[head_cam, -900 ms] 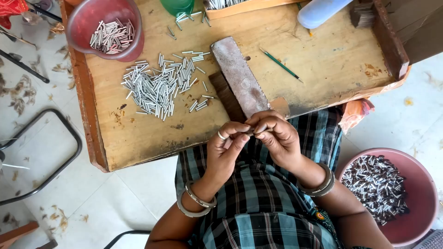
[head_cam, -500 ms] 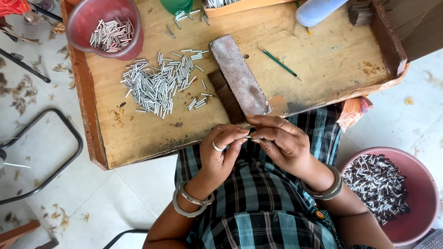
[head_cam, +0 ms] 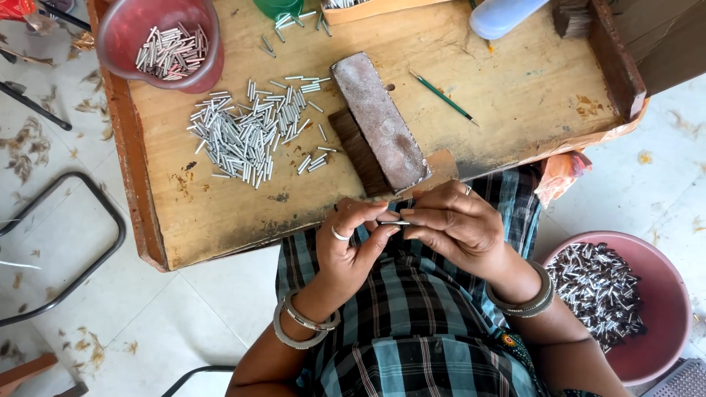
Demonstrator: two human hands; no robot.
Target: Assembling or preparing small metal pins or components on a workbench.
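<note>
Both hands meet over my lap, just below the near edge of a wooden tray. My left hand, with a ring and bangles, and my right hand pinch the two ends of one thin silver tube held level between the fingertips. A loose pile of similar silver tubes lies on the tray to the upper left of my hands. A long brush block with dark bristles lies on the tray directly above my hands.
A pink bowl at the tray's far left holds several tubes. A second pink bowl on the floor to my right is full of tubes. A thin green stick and a pale blue bottle lie on the tray. A black metal frame stands on the left.
My hands have shifted slightly downward and apart, and the tube between the fingertips now shows clearly. The tray's contents have not moved.
</note>
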